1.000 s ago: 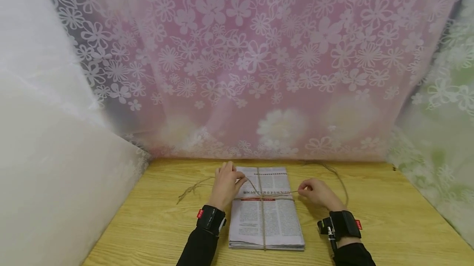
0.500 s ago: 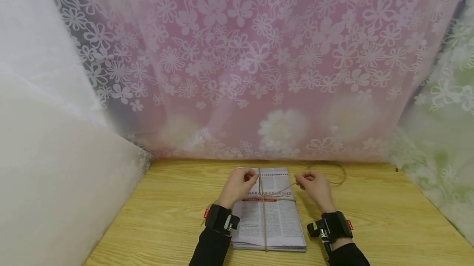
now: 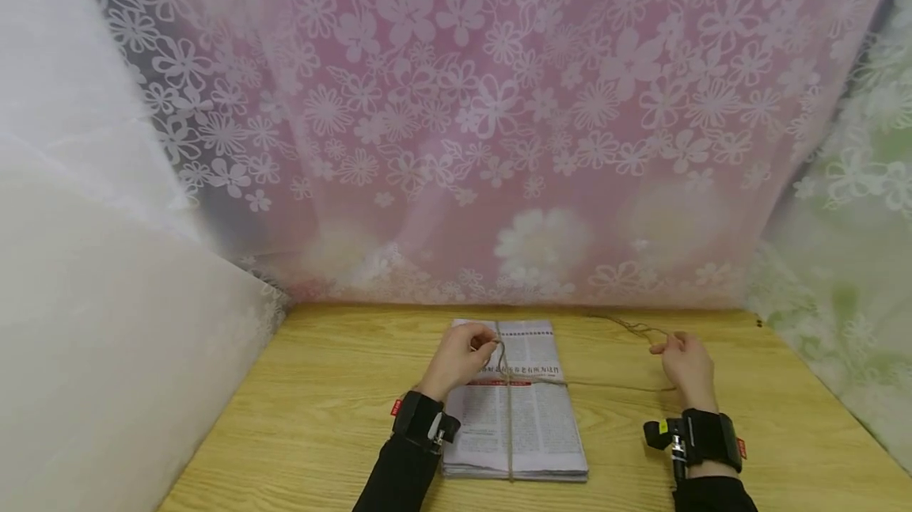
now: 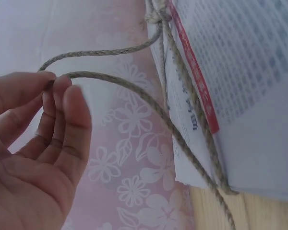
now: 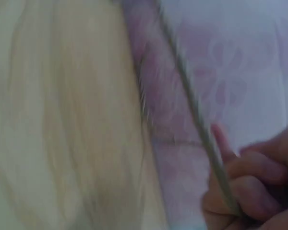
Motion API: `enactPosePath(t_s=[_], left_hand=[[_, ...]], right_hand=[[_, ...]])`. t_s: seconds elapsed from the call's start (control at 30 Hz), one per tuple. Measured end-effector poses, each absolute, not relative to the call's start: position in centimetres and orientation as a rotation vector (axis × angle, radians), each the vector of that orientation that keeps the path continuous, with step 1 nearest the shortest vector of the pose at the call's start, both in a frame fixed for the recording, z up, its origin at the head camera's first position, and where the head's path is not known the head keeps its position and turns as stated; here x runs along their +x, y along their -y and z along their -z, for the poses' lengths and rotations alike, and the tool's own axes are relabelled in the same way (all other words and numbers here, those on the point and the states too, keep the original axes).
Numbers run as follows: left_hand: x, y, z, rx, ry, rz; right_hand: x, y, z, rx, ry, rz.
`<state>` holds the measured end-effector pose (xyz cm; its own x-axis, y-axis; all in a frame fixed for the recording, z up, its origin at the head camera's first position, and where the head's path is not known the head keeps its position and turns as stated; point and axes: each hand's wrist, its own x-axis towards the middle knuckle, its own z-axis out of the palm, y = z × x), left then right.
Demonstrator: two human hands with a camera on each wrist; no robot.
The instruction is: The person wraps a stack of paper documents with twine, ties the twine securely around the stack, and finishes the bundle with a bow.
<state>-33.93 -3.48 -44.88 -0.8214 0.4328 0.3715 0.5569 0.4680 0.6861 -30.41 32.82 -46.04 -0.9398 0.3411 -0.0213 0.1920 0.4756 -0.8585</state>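
A stack of newspapers (image 3: 537, 437) lies on the table, with twine (image 3: 509, 433) crossing its top both ways. Over the stack's far left part, my left hand (image 3: 454, 360) pinches a bend of the twine between thumb and fingertips. From that pinch, two strands (image 4: 134, 91) run back in the left wrist view, one to a knot (image 4: 157, 18) on the papers and one past the stack's edge. Right of the stack, my right hand (image 3: 689, 369) grips the other length of twine (image 5: 197, 115) in curled fingers. The right wrist view is blurred.
The wooden table (image 3: 321, 417) meets a pink floral curtain (image 3: 456, 180) at the back. A white sheet (image 3: 107, 298) hangs on the left and a green floral one (image 3: 848, 274) on the right. Loose twine (image 3: 627, 325) trails behind my right hand.
My left hand has shifted right over the papers, bringing its twine into a bend. My right hand first moved slightly inward, then away to the right, drawing the twine out from the stack.
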Motion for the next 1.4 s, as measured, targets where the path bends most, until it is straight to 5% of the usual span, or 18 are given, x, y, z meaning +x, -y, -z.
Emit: enactPosePath(t_s=[0.2,0.6,1.4], left_hand=[[-33.9,3.4,45.0,-0.843,2.544,1.386],[-33.8,3.2,45.4,-0.791,2.548,1.465],[-33.7,3.0,45.1,-0.829,2.502,1.443]], right_hand=[[-30.3,-34.7,47.1,-0.236,2.86,-1.451],[-31.4,-28.5,44.5,0.185,2.524,-1.605],[-36.5,-18.7,41.0,0.398,2.211,-2.053]])
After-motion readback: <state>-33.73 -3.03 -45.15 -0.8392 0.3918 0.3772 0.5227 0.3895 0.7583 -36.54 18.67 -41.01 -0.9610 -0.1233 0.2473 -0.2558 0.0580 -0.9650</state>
